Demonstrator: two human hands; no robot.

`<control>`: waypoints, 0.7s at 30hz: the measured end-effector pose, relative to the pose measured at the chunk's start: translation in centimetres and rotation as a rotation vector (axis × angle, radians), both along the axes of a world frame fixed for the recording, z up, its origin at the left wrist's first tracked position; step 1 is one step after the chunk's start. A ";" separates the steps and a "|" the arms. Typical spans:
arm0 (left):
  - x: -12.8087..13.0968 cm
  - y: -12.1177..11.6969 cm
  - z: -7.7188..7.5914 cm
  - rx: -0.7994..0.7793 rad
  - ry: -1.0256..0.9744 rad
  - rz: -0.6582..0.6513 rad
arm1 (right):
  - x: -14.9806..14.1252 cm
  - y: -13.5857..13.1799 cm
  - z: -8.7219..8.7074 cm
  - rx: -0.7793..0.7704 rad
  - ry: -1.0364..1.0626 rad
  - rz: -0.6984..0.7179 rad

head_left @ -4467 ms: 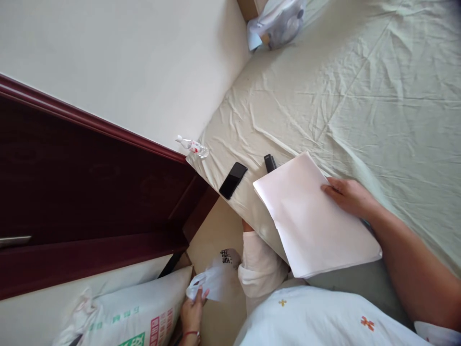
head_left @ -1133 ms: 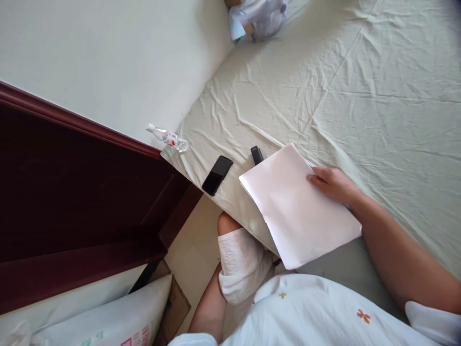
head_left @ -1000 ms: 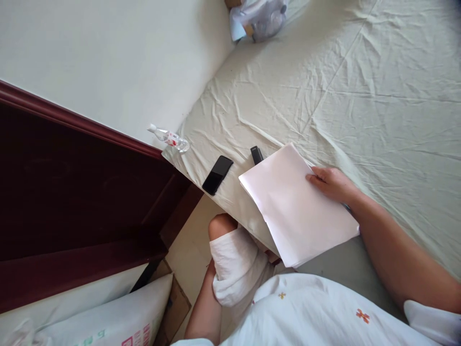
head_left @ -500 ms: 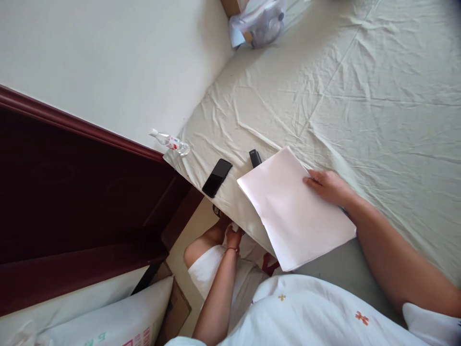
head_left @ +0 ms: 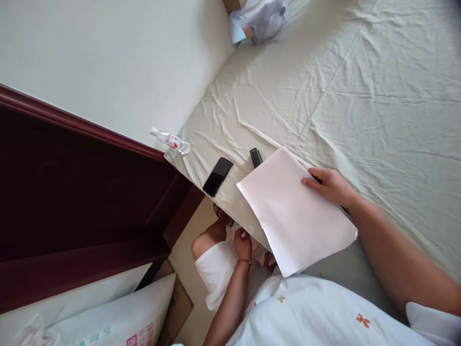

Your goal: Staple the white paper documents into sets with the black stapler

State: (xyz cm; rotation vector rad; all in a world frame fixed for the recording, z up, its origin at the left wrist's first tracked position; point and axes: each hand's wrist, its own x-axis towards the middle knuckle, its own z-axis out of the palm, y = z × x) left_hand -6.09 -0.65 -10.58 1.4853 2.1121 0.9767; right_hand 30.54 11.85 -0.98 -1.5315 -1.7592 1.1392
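Observation:
My right hand (head_left: 332,186) grips the right edge of a stack of white paper (head_left: 293,216), thumb on top and fingers underneath. The sheets lie tilted over the bed's near edge, their left corner bent a little. A dark edge of something beneath the paper shows beside the hand; most of it is hidden. My left hand (head_left: 243,246), with a red cord at its wrist, is down by the bed's side above my lap. Its fingers are curled, and what they hold, if anything, cannot be made out. A black stapler-like object (head_left: 256,157) pokes out past the paper's upper left edge.
A black phone (head_left: 218,176) lies on the pale green bed sheet (head_left: 273,101). Near the wall is a clear plastic bottle (head_left: 173,142) on its side. A plastic bag (head_left: 264,21) sits at the far corner. Dark red wooden furniture (head_left: 82,192) and a white sack (head_left: 118,312) stand left.
My left hand has shifted slightly right and down, and my left knee has moved right. The paper has tilted slightly in my right hand, which still grips it.

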 end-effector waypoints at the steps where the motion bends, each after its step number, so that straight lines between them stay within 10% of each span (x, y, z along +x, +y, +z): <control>1: -0.3 -0.3 0.7 0.042 0.014 0.026 | -0.1 0.0 0.0 0.007 0.011 -0.007; 5: 1.3 -1.1 5.8 0.423 0.089 -0.071 | -0.3 0.0 -0.2 0.031 0.011 -0.021; 8: 4.7 -0.1 8.9 0.430 0.040 -0.264 | -0.1 0.0 -0.3 -0.024 0.080 -0.024; 12: 8.4 2.8 9.2 0.092 -0.314 0.008 | 0.5 -0.6 0.1 -0.281 0.431 0.018; 21: 9.1 4.3 9.3 -0.211 -1.017 0.043 | 0.4 -1.1 1.2 -0.442 0.719 -0.103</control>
